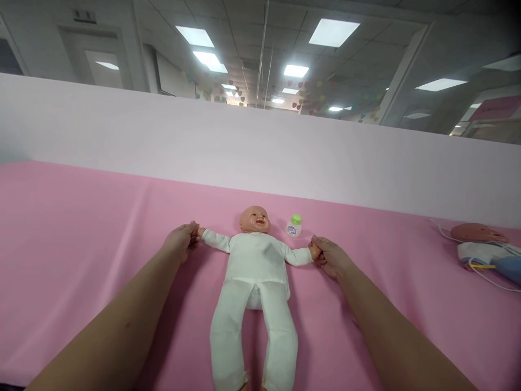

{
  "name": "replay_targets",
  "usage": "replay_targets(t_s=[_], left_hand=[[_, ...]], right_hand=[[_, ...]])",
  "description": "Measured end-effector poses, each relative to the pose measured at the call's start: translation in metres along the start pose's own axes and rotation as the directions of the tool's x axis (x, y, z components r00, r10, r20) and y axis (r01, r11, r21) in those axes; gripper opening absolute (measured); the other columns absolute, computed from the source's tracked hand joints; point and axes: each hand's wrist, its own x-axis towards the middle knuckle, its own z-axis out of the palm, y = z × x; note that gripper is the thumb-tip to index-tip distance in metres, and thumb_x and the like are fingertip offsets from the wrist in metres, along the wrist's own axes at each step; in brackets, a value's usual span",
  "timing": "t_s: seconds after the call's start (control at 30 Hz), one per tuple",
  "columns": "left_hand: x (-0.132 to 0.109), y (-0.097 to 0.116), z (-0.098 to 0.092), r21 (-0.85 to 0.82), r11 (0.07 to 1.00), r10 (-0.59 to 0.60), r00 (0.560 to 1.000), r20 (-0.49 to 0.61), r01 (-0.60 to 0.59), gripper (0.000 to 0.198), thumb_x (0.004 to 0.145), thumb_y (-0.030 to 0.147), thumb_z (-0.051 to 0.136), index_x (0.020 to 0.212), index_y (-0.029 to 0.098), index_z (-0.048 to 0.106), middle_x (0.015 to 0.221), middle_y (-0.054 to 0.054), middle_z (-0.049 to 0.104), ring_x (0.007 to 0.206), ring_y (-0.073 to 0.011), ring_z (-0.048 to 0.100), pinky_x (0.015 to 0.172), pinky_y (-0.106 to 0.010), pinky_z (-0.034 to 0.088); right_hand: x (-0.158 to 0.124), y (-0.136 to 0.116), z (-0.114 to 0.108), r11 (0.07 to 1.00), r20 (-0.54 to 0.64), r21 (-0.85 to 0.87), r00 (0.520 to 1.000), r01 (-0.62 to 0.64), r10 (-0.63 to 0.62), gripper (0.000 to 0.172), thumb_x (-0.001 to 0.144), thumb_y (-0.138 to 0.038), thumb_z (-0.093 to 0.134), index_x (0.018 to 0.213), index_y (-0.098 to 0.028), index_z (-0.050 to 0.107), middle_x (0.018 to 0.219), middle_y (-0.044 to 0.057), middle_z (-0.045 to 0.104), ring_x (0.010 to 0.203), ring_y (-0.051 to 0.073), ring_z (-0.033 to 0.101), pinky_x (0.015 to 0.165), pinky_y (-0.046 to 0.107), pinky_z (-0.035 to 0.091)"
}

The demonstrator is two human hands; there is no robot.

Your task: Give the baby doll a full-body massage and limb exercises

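A baby doll (256, 260) in a white long-sleeved top and white trousers lies on its back, head away from me, both arms stretched out sideways. My left hand (182, 240) is closed on the doll's hand at the left end of its spread arms. On the other side, my right hand (330, 255) pinches the doll's other hand between thumb and fingers. A small clear bottle (293, 226) with a green cap stands beside the doll's head, nearer my right hand and untouched. The doll's feet are mostly cut off by the bottom edge.
Pink cloth (89, 244) covers the table under the doll. A white low wall (203, 141) runs along the back, with glass above it. At the far right lies another doll (480, 233) in a clear bag, with white and blue items and a cord.
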Motion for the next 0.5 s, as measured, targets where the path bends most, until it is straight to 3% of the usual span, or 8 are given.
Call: replay_targets(t_s=[0.2, 0.3, 0.4, 0.5], left_hand=[[0.001, -0.002, 0.003, -0.002, 1.000, -0.018, 0.998, -0.054, 0.018, 0.007, 0.079, 0.015, 0.067, 0.086, 0.016, 0.069, 0.066, -0.002, 0.067, 0.054, -0.0141, 0.062, 0.049, -0.023, 0.049], [0.002, -0.002, 0.004, -0.014, 1.000, -0.023, 0.998, -0.066, 0.022, 0.011, 0.077, 0.013, 0.065, 0.087, 0.016, 0.070, 0.069, -0.003, 0.068, 0.054, -0.0140, 0.063, 0.050, -0.024, 0.050], [0.005, -0.003, 0.004, -0.023, 0.999, -0.031, 0.997, -0.065, 0.030, 0.010, 0.077, 0.012, 0.064, 0.085, 0.016, 0.069, 0.068, -0.003, 0.067, 0.053, -0.0133, 0.062, 0.049, -0.023, 0.049], [0.007, -0.004, 0.004, -0.026, 0.999, -0.038, 0.997, -0.063, 0.036, 0.011, 0.076, 0.012, 0.065, 0.085, 0.016, 0.070, 0.067, -0.002, 0.067, 0.052, -0.0133, 0.062, 0.050, -0.023, 0.050]], right_hand=[[0.001, 0.002, 0.004, 0.998, -0.090, -0.060, 0.996, 0.002, -0.007, 0.024, 0.078, -0.037, 0.079, 0.081, -0.019, 0.064, 0.057, -0.004, 0.047, 0.046, 0.007, 0.032, 0.040, 0.022, 0.024], [-0.001, -0.001, 0.002, 0.999, -0.038, -0.029, 0.999, -0.022, 0.021, 0.013, 0.080, -0.028, 0.075, 0.083, -0.018, 0.066, 0.063, -0.002, 0.052, 0.050, 0.008, 0.040, 0.042, 0.021, 0.035], [-0.005, -0.007, -0.005, 0.998, 0.066, 0.029, 0.996, -0.057, 0.055, 0.008, 0.080, -0.019, 0.073, 0.087, -0.016, 0.070, 0.074, 0.003, 0.061, 0.061, 0.011, 0.052, 0.062, 0.025, 0.056], [-0.007, -0.012, -0.013, 0.988, 0.168, 0.128, 0.984, -0.087, 0.064, 0.022, 0.080, -0.015, 0.074, 0.102, -0.016, 0.075, 0.089, 0.007, 0.069, 0.072, 0.013, 0.061, 0.083, 0.029, 0.062]])
